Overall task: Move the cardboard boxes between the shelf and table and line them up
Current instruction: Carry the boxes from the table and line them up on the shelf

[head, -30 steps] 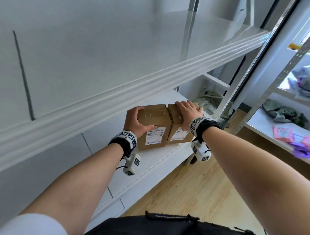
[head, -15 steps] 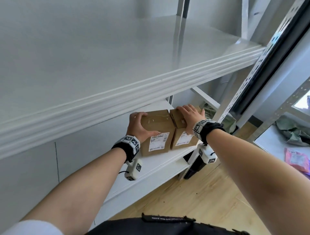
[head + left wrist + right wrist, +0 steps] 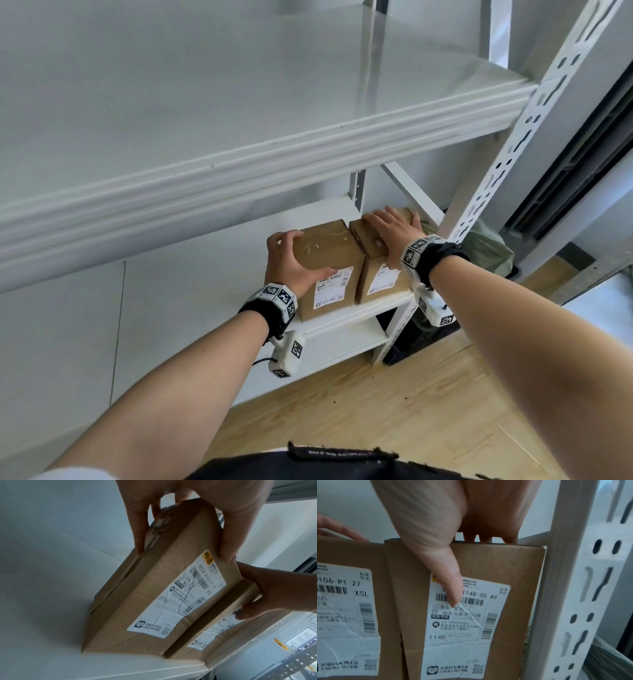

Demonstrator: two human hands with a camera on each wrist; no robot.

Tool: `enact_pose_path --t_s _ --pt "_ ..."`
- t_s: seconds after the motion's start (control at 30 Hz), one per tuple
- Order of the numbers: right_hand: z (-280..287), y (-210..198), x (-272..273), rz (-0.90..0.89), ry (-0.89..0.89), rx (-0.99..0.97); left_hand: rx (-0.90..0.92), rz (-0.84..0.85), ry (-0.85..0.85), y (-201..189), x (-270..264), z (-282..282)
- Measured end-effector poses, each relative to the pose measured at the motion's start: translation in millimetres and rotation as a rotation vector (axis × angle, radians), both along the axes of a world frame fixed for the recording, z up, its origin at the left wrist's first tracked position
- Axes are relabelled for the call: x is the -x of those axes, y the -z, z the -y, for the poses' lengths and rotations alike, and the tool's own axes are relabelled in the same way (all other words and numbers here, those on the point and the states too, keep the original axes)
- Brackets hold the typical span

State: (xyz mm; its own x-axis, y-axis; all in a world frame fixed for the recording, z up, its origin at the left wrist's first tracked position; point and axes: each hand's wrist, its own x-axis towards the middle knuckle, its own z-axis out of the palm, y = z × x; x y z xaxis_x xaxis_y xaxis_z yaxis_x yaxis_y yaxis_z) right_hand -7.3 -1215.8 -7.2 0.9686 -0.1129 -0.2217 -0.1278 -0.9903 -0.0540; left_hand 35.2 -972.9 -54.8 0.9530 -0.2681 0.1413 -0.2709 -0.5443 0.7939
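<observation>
Boxes (image 3: 329, 260) — brown corrugated card, seemingly taped, rectangular.

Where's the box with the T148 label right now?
Head view: the T148 box stands on the lower shelf, right of the other box, beside the shelf post.
</observation>
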Motion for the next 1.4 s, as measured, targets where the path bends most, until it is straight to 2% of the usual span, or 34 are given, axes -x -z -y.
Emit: enact_pose_path --t_s 0.23,0.43,0.6,1.0,1.2,1.33,1.4 --pt "1 5 1 0.006 -0.004 0.028 -0.032 -0.038 -0.018 1 8 6" --pt "-6 9 5 0.078 -0.013 0.067 -0.114 -0.089 0.03 1 9 -1" --pt "-16 12 6 0.114 -0.011 0.005 -0.088 -0.068 0.037 5 9 -15" --pt "-55 0 19 0.151 -0.079 0.084 -0.068 -0.099 -0.033 -8 23 -42" --pt "-106 -14 31 0.153 -0.098 0.128 -0.087 -0.088 -0.077 -16 42 -99" --pt "-167 -15 41 0.253 -0.109 0.07 -0.177 -0.072 -0.085 -20 59 -163" --pt "-206 -14 46 0.241 -0.131 0.041 -0.251 -0.056 -0.08 -23 69 -200"
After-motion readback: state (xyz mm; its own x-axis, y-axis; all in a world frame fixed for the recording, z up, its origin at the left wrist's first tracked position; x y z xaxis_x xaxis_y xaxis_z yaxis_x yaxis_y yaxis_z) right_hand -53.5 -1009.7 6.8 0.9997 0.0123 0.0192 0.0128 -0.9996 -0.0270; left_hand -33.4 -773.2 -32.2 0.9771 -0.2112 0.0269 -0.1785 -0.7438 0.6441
